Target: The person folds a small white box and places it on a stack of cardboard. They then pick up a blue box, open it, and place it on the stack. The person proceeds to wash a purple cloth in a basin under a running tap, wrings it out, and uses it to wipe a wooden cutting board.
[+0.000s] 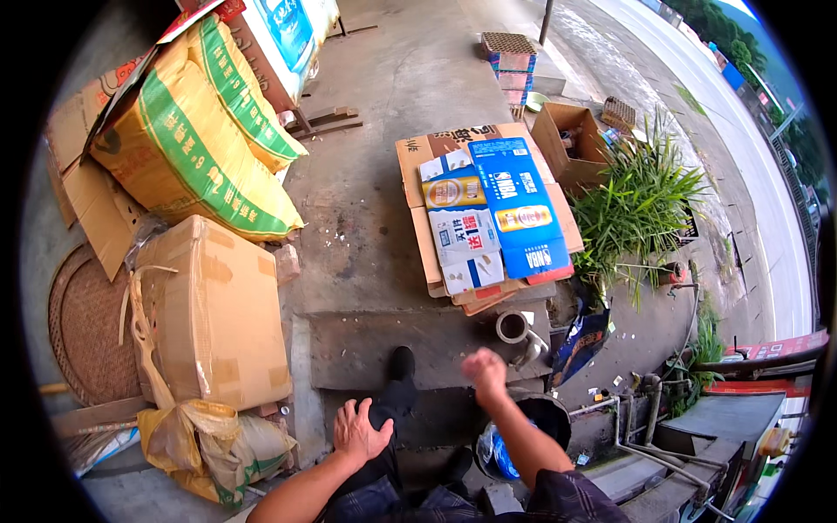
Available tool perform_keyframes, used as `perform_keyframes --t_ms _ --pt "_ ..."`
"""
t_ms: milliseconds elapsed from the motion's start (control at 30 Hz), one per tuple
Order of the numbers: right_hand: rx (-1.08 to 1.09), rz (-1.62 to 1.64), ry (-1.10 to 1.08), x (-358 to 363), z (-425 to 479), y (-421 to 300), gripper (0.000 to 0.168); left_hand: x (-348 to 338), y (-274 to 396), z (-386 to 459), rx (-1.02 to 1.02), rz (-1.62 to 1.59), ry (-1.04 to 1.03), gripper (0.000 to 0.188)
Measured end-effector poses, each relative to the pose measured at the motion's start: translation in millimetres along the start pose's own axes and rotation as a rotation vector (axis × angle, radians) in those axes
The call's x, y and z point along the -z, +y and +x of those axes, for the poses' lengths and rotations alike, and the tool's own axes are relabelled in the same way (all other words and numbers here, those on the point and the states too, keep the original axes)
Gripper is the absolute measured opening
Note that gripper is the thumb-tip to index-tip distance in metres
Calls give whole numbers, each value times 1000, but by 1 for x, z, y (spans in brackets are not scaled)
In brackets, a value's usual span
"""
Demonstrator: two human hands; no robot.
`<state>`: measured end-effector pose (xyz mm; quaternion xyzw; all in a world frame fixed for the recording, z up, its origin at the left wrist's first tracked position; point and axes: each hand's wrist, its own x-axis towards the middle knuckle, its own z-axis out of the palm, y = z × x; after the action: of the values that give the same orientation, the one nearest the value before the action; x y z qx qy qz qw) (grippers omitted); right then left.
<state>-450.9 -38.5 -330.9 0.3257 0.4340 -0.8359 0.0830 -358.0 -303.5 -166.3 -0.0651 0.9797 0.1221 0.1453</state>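
My left hand [363, 428] is over my dark trouser leg at about knee height, with the fingers spread and nothing held. Whether it presses on the leg, I cannot tell. One dark shoe [401, 363] is on a concrete step [346, 353]; the other is lower. My right hand [485, 369], slightly blurred, is loosely curled with nothing visible in it. It is nearest a round pipe-like pot [512, 326] and above a black bucket [552, 418] holding blue and clear plastic. Ahead lies a stack of flattened cardboard boxes [418, 252], topped by a blue printed carton [516, 229].
A large taped cardboard box [222, 314] stands left, near yellow-green woven sacks [189, 150] and a round woven tray [91, 327]. On the right are a leafy plant [628, 202], an open carton [569, 134], metal pipes [654, 405] and a road [739, 137].
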Motion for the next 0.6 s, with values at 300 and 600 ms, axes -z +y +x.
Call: perform_keyframes --t_ms 300,600 --pt "-410 -181 -386 54 -247 71 18 -18 14 -71 67 2 -39 65" --pt "-216 -431 -132 178 -301 17 23 -42 -12 -216 84 15 -51 85"
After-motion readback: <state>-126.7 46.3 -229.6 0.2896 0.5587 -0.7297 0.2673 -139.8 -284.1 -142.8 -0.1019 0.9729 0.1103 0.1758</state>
